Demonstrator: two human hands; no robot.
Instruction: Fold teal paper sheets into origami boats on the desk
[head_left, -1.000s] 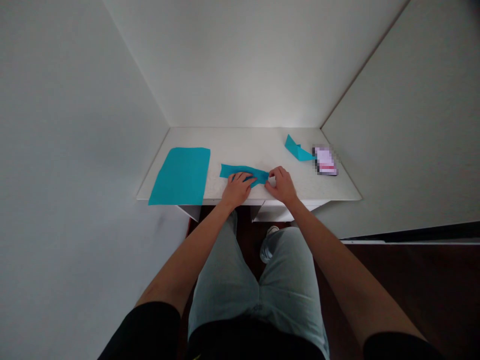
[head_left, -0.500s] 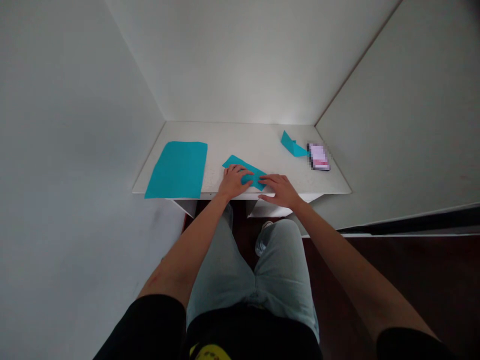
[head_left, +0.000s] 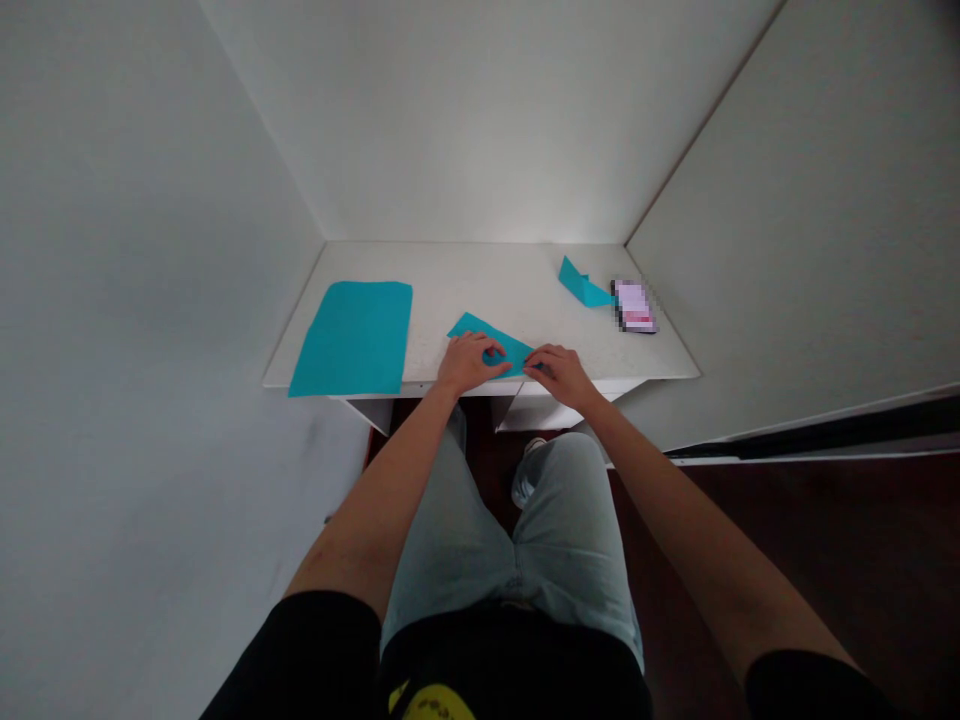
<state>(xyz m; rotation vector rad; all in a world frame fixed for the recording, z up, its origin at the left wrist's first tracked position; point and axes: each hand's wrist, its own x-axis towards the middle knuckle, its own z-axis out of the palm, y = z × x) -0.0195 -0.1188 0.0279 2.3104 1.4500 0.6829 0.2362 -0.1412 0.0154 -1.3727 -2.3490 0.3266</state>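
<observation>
A folded piece of blue paper (head_left: pixel 512 349) lies slantwise near the front edge of the white desk. My left hand (head_left: pixel 466 363) rests on its left part, fingers curved and thumb apart from them, with blue paper showing in the gap. At the right end of the paper, my right hand (head_left: pixel 561 374) pinches the corner between thumb and fingers. The pinched edge itself is partly hidden by the fingertips.
Left on the white desk (head_left: pixel 480 270), a larger blue sheet (head_left: pixel 356 340) overhangs the front edge. A folded blue paper boat (head_left: pixel 583 287) sits at the back right, against a phone (head_left: pixel 634 307) with a blurred screen. Walls enclose the desk on three sides.
My right hand's fingers have closed from a spread pose into a pinch on the paper's right corner. The lower right edge of the paper now looks folded in. My left hand stays on it.
</observation>
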